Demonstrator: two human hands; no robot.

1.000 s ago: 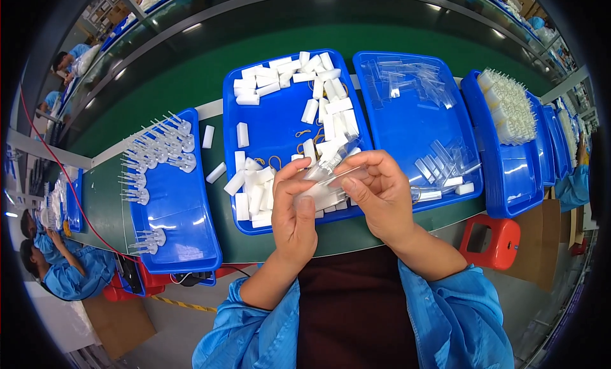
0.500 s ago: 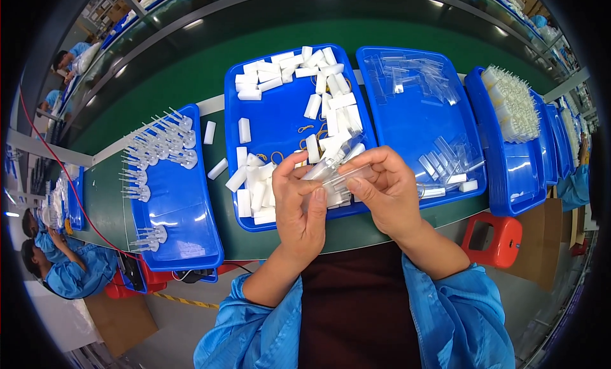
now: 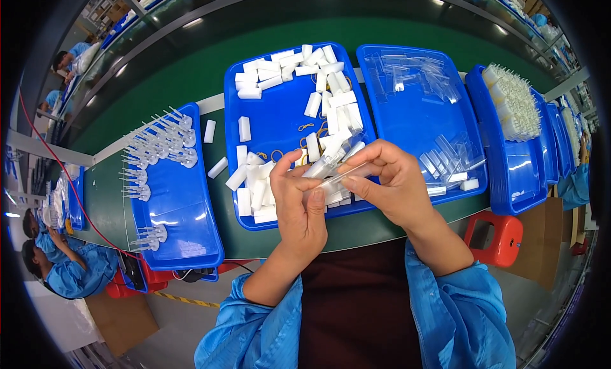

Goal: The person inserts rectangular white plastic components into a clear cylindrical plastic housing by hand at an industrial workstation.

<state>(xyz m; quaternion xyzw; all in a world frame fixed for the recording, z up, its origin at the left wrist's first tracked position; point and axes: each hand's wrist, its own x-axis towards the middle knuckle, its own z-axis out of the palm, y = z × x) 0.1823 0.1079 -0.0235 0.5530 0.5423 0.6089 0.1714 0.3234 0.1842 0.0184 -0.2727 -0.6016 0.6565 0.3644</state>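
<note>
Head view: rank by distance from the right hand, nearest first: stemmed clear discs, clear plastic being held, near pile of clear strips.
1. Clear plastic: gripped in the right hand.
2. Near pile of clear strips: just right of that hand.
3. Stemmed clear discs: far across, on the left.

clr plastic pc [image 3: 335, 182] partly hidden

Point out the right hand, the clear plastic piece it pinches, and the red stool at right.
Right hand [image 3: 401, 189], head view: middle of the hand.
Clear plastic piece [image 3: 331, 185], head view: stretch between the hands.
Red stool [image 3: 507, 240], head view: right of its opening.
</note>
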